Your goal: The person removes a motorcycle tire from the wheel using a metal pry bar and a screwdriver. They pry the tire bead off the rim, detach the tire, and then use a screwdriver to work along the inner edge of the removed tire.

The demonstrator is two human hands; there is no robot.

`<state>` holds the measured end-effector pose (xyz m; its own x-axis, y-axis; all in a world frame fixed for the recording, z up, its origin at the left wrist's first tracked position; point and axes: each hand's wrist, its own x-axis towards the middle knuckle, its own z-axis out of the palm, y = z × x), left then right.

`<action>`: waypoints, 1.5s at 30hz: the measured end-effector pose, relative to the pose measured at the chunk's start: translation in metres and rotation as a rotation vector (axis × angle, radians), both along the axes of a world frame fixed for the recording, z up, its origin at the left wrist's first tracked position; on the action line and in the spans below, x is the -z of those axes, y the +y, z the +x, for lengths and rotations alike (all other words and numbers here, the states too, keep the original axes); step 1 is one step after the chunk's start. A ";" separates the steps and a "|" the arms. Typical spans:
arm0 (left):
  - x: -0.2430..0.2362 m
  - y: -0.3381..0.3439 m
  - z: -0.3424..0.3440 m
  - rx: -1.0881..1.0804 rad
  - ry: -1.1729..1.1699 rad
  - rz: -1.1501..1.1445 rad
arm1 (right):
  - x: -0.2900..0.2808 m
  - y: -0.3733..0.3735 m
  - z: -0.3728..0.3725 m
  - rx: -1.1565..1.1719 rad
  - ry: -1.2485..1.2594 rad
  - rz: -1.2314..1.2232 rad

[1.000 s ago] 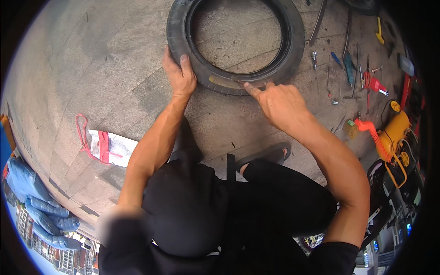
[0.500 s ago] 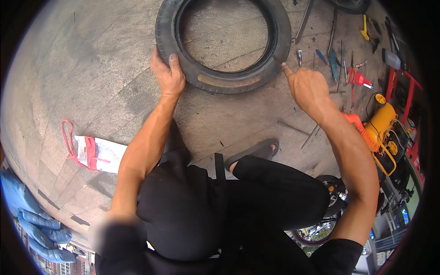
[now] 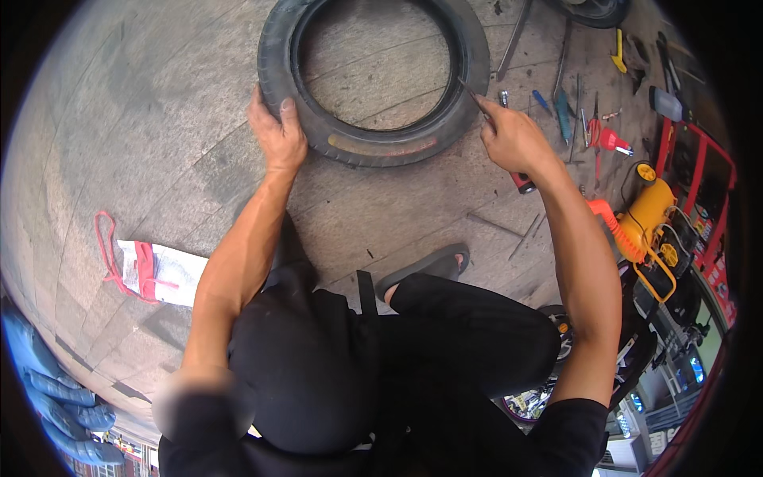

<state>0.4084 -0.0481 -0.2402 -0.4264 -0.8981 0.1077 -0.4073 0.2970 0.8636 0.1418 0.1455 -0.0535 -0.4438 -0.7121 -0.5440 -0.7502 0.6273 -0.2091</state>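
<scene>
A black tyre [image 3: 376,149] stands or lies in front of me at the top of the view, its upper edge cut off. My left hand [image 3: 278,137] grips its lower left side, thumb on the sidewall and fingers at the tread. In my right hand [image 3: 513,141] is a thin dark pointed tool [image 3: 477,98], its tip at the tyre's inner rim on the right. A red and black end [image 3: 522,184] shows below that hand, roughly in line with the tool; whether it belongs to it I cannot tell.
Hand tools lie to the right, among them red-handled pliers [image 3: 594,133], a blue-handled tool [image 3: 563,118] and a yellow-handled tool [image 3: 618,50]. Farther right stands a yellow compressor [image 3: 645,219] with an orange coiled hose [image 3: 608,216]. A white and red bag [image 3: 163,272] lies left.
My right hand has turned, and the pointed tool now shows plainly between its fingers and the tyre. The red and black end has come into sight. The view has shifted slightly; my left hand keeps its hold.
</scene>
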 end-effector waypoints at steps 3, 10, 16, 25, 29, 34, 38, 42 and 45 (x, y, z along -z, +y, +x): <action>-0.002 0.000 -0.001 -0.002 0.015 0.021 | -0.002 -0.005 0.013 0.146 -0.177 0.084; 0.000 0.000 0.001 0.000 -0.039 0.023 | -0.011 0.003 0.037 0.220 -0.170 0.009; 0.001 0.000 0.000 -0.004 0.033 0.051 | -0.009 0.001 0.022 0.184 -0.174 0.036; -0.001 0.000 0.001 -0.011 -0.003 0.033 | -0.013 0.000 0.011 0.189 -0.077 -0.024; 0.000 0.001 0.000 -0.013 0.020 0.035 | -0.010 0.009 0.013 0.128 -0.077 0.025; -0.001 0.000 0.000 -0.009 0.009 0.041 | -0.013 0.021 0.038 0.184 -0.069 0.099; 0.000 0.001 0.001 -0.014 0.016 0.071 | 0.000 0.023 0.043 0.352 -0.044 0.073; 0.004 0.000 0.001 -0.012 0.069 0.088 | 0.024 0.023 0.065 0.581 -0.044 -0.088; 0.004 0.001 0.002 -0.001 0.068 0.094 | 0.040 0.024 0.098 0.743 -0.064 -0.229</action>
